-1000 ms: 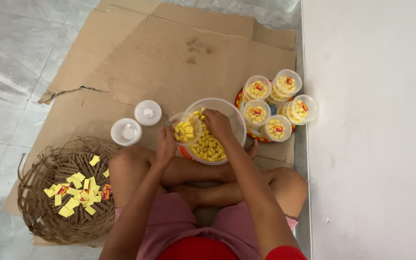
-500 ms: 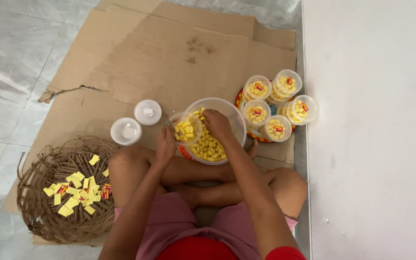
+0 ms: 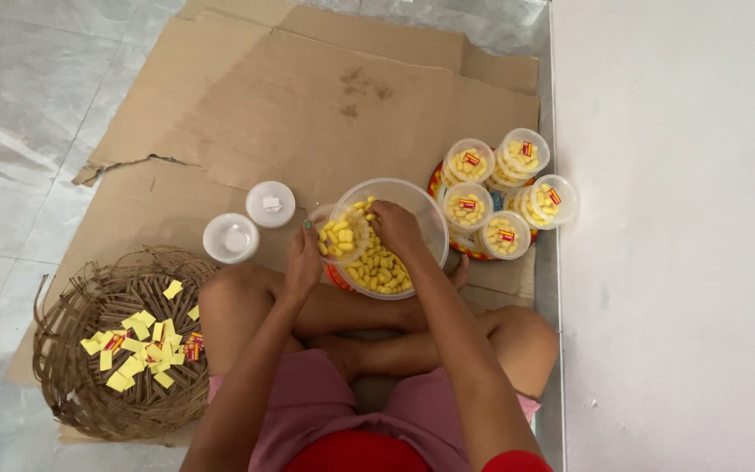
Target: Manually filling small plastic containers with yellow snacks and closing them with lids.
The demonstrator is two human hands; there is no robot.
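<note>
I sit cross-legged on flattened cardboard (image 3: 308, 96). My left hand (image 3: 301, 260) grips a small clear tub (image 3: 340, 234) part-filled with yellow pieces, held over the rim of a big clear bowl (image 3: 425, 214). My right hand (image 3: 395, 229) is down inside the bowl, fingers curled among the yellow pieces (image 3: 380, 269); whether it holds any is hidden.
Several lidded tubs of yellow pieces (image 3: 500, 188) stand on a colourful plate at the right, by a white wall (image 3: 675, 236). Two clear lids (image 3: 231, 239) lie left of the bowl. A woven basket (image 3: 76, 376) holds yellow and red paper slips (image 3: 137, 345).
</note>
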